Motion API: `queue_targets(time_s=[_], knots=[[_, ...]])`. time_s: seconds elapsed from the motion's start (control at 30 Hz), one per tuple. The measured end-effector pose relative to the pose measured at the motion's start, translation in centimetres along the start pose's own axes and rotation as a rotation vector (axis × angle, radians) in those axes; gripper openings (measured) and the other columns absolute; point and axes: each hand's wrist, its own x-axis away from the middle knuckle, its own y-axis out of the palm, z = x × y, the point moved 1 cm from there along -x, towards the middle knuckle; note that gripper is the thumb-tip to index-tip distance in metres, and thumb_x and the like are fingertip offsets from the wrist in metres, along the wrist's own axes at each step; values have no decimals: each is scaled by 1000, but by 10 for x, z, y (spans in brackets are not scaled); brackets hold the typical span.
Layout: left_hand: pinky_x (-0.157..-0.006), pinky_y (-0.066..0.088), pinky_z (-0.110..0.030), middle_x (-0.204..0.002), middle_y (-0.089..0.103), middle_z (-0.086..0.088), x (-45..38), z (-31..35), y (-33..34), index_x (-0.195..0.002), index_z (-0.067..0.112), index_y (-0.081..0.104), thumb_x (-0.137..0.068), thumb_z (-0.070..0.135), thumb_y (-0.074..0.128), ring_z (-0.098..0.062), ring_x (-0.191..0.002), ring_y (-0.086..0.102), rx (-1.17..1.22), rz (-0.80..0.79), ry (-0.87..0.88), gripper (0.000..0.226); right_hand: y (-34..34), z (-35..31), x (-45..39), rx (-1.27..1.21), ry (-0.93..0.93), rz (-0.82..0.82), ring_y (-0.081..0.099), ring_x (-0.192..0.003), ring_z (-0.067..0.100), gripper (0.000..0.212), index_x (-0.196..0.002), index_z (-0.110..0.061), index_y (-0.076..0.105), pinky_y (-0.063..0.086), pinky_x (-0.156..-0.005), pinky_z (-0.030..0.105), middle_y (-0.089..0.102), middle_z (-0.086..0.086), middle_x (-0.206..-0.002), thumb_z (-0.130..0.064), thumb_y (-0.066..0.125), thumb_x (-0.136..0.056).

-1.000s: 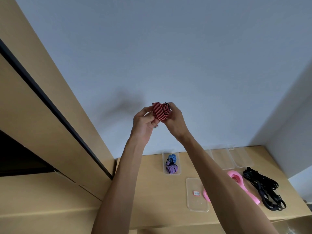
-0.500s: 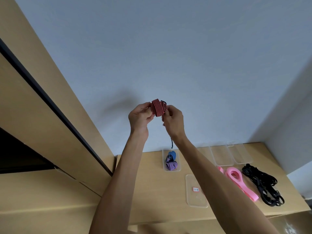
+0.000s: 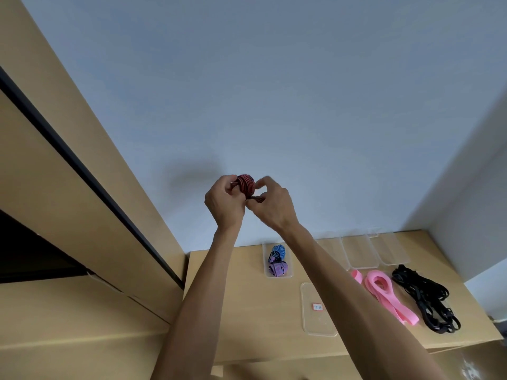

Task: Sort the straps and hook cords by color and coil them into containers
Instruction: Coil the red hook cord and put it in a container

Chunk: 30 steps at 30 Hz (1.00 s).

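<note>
A red cord with black stripes (image 3: 245,184), wound into a tight coil, is held up in front of the wall. My left hand (image 3: 223,202) grips its left side and my right hand (image 3: 271,204) pinches its right side and loose end. On the table below, a clear container (image 3: 264,270) holds a blue coil (image 3: 278,252) and a purple coil (image 3: 278,269). Pink straps (image 3: 384,293) and a heap of black cords (image 3: 428,300) lie loose at the right.
A clear lid with a red label (image 3: 318,311) lies near the table's front. Empty clear containers (image 3: 360,250) stand along the wall at the back. A wooden cabinet (image 3: 82,187) rises on the left. The table's front edge (image 3: 301,352) runs below my forearms.
The dangling black end seen half a second ago is now drawn up between my hands. The coil looks rounder and tighter, and both hands sit closer together around it.
</note>
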Motion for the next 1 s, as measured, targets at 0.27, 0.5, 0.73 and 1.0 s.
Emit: queue_targets(time_s=[0.27,0.5,0.73,1.0], knots=[[-71,57,-25,-82,77,6,-10,-20,-10,-90,15,79,-78,-5,61,-11,-77,71,-117,-338,91,30,-31,-1,-11,-180,86,-417,53,-59,20,23,-89,-8,66,52,-57,28,63,11,-76,10,61,-77],[-66,55,-27,-81,76,1,5,-22,-5,-89,15,79,-84,-3,59,-19,-77,70,-194,-522,164,27,-32,-8,-23,95,142,-262,51,-50,14,20,-83,-12,66,41,-46,23,59,-1,-64,-29,76,-80],[-72,54,-37,-77,75,-7,-3,-23,-14,-79,11,73,-80,-13,62,-16,-74,68,48,-671,-10,27,-36,8,-22,-948,484,-447,64,-65,23,23,-103,4,67,55,-72,31,66,16,-81,-5,46,-98],[-79,56,-42,-81,75,-9,4,-28,-11,-82,13,76,-80,-16,60,-23,-80,70,156,-736,-129,33,-28,24,-18,-499,177,-301,55,-60,7,14,-82,-8,75,46,-62,25,62,-3,-68,-18,69,-90]])
